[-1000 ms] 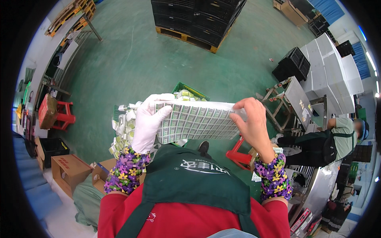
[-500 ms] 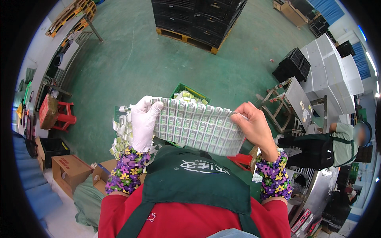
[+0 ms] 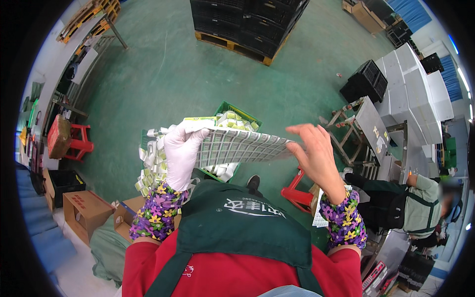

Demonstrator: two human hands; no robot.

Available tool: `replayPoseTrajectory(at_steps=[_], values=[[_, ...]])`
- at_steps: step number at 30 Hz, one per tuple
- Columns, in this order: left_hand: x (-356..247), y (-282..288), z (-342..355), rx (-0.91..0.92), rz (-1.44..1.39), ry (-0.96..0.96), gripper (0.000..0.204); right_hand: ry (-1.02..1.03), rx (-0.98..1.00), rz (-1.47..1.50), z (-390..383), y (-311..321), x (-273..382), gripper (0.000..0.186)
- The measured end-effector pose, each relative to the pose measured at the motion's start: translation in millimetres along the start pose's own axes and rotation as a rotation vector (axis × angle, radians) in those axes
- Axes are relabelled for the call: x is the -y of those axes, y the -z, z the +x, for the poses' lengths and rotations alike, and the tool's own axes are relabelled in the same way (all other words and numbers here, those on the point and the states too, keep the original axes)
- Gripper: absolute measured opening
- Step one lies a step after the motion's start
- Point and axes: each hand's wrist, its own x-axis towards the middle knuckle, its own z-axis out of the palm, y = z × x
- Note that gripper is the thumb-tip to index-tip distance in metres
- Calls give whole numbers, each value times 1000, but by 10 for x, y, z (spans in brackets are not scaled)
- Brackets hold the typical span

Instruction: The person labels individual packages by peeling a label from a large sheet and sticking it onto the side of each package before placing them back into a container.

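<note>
A sheet of small printed labels, white with green and grey, stretches in front of my chest. My left hand, in a white glove, pinches its left end between thumb and fingers. The sheet now lies tilted and curves toward its right end. Beside that end is my bare right hand, its fingers spread and its thumb close to the sheet's edge; whether the thumb touches is unclear. Below and beyond the sheet stands a green crate with green-and-white packs, partly hidden. More such packs are heaped beside my left hand.
A red stool is near my right forearm, with label sheets by that sleeve. Black crates stand stacked on a pallet ahead. Cardboard boxes are at the left. A person works at the right.
The sheet has tipped from facing me to nearly edge-on, uncovering the crate below. My right hand has loosened from the sheet's right end and spread its fingers. My left hand keeps its grip.
</note>
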Motion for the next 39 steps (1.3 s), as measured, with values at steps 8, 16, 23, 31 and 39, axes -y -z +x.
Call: replayPoseTrajectory(at_steps=[8, 16, 23, 31, 39], values=[[-91, -68, -21, 14, 29, 20, 11, 381, -111, -97, 134, -147, -9, 14], [246, -161, -104, 214, 422, -256, 17, -512, 89, 1282, 483, -276, 298, 9], [225, -248, -248, 464, 463, -165, 14, -490, 64, 1269, 1061, -339, 505, 13], [276, -195, -317, 246, 381, -105, 11, -590, 92, 976, 580, -424, 592, 16], [203, -210, -309, 271, 436, -138, 15, -510, 190, 716, 418, -627, 582, 20]])
